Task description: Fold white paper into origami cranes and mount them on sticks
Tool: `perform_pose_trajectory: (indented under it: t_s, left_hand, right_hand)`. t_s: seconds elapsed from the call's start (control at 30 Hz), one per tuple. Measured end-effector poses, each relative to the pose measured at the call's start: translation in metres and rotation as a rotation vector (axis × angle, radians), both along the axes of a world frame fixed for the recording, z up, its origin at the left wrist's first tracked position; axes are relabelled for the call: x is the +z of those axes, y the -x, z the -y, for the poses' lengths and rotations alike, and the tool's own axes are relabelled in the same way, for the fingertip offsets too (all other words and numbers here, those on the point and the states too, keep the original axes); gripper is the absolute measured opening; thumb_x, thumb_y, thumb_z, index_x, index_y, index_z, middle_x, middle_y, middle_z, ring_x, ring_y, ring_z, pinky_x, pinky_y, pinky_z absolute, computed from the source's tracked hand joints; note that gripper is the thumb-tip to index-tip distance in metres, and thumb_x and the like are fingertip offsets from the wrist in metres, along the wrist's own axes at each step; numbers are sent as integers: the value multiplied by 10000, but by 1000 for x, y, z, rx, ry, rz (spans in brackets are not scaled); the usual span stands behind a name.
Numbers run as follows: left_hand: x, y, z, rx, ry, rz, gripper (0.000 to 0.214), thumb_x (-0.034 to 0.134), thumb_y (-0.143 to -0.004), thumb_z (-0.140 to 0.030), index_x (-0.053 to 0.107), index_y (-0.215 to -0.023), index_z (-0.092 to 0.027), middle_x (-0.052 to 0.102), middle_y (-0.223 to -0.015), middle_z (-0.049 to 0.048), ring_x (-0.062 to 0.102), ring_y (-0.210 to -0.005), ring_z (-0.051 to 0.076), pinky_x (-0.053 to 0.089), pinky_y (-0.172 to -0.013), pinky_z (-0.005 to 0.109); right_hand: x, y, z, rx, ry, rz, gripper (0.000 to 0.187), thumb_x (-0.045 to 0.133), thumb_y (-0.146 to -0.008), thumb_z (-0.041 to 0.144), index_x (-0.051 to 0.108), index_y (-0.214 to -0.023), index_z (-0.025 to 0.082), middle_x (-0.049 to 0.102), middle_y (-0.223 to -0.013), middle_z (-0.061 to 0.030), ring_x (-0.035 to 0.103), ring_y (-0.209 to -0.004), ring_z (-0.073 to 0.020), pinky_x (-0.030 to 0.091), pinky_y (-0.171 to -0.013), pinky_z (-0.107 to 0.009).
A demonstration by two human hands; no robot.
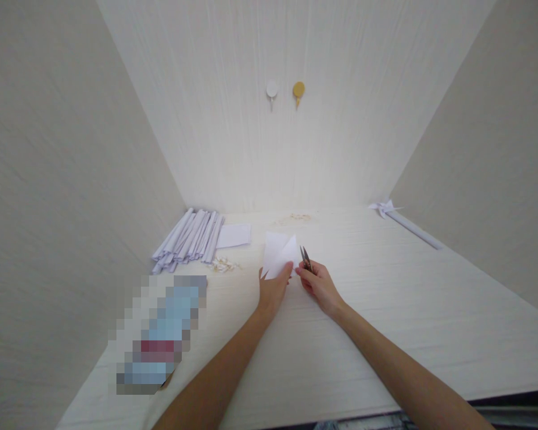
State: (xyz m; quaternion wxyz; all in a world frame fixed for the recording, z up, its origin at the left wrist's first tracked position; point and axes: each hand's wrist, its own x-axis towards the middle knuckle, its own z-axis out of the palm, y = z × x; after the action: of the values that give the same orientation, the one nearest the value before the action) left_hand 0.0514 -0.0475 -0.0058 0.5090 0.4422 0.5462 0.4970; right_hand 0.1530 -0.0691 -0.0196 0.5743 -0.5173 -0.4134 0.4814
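Observation:
My left hand [274,288] grips a sheet of white paper [277,251] near the middle of the table; the thumb presses on its lower right part. The paper has slits and a corner folded over. Just to the right, my right hand [321,288] is closed around a small pair of scissors [305,258] with dark pointed blades aimed away from me. Its thumb and forefinger are at the paper's right edge; whether they pinch it I cannot tell. At the back right, a white paper pinwheel [385,208] lies on the table with a rolled paper stick [414,230].
A pile of rolled paper tubes [190,239] lies at the back left, beside a stack of white paper [234,235]. Small whitish pieces [224,264] are scattered before it, more bits [300,217] near the wall. A blurred object [165,334] lies left. Two hooks [298,91] hang on the wall.

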Motion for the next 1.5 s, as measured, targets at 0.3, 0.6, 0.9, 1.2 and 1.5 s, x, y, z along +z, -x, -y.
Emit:
perform_pose_trajectory:
  t_s: [0.3, 0.6, 0.9, 1.2, 1.5]
  left_hand:
    - [3, -2, 3, 20, 18, 3, 101, 640, -603, -212, 570, -547, -166, 649, -590, 39, 611, -575, 174, 475, -593, 297]
    - [-6, -2, 1, -46, -203, -16, 54, 616, -633, -197, 595, -584, -194, 656, -630, 30, 595, -595, 168, 479, -591, 292]
    - [-4, -2, 4, -68, -164, 19, 90, 639, -621, -247, 611, -590, -167, 645, -647, 50, 591, -605, 180, 468, -585, 289]
    - [3, 0, -2, -73, 10, -38, 175, 593, -628, -237, 552, -468, -177, 566, -469, -27, 530, -445, 105, 430, -501, 227]
    - [3, -1, -1, -71, 13, -42, 202, 595, -624, -251, 538, -448, -173, 538, -435, -37, 496, -414, 90, 416, -481, 217]
  right_hand:
    - [1, 0, 0, 21, 7, -94, 234, 593, -615, 324, 407, -574, 188, 300, -373, 115, 206, -324, -23, 97, -327, -189]
    - [-1, -1, 0, 7, 7, -101, 207, 586, -627, 301, 418, -583, 189, 300, -366, 116, 205, -316, -26, 94, -325, -191]
    - [0, -1, -1, -3, 3, -89, 227, 591, -630, 346, 440, -578, 184, 282, -360, 116, 191, -313, -29, 85, -329, -201]
    - [1, -3, 2, 53, -41, -105, 212, 676, -550, 275, 526, -657, 169, 302, -404, 114, 221, -340, -30, 107, -346, -205]
    - [-2, -1, 0, -42, -36, 90, 317, 678, -571, 450, 529, -601, 171, 317, -382, 97, 219, -345, -48, 116, -357, -229]
